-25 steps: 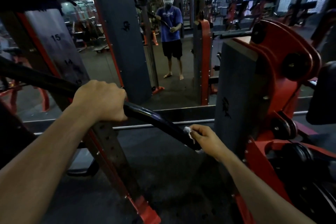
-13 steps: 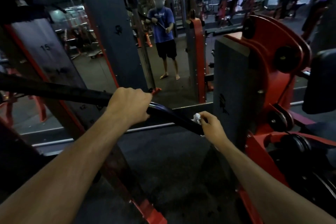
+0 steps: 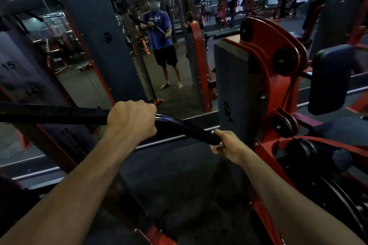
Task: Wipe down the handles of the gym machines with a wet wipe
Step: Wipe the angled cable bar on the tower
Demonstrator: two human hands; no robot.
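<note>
A long black pull-down bar (image 3: 59, 114) runs from the left edge and bends down to the right. My left hand (image 3: 132, 120) grips it at the bend, knuckles up. My right hand (image 3: 227, 144) is closed round the bar's right end (image 3: 199, 135). Only a small pale bit of the wet wipe (image 3: 218, 145) shows between the fingers and the bar tip; the rest is hidden in the hand.
A grey and red weight stack housing (image 3: 237, 89) with pulleys stands just right of the bar. A black pad (image 3: 330, 79) is at far right. A red and grey numbered upright (image 3: 29, 85) rises on the left. A wall mirror (image 3: 163, 49) ahead reflects a person holding the bar.
My left hand has slid right along the bar to the bend. My right hand with the wipe has moved down to the bar's tip, and less of the wipe shows now.
</note>
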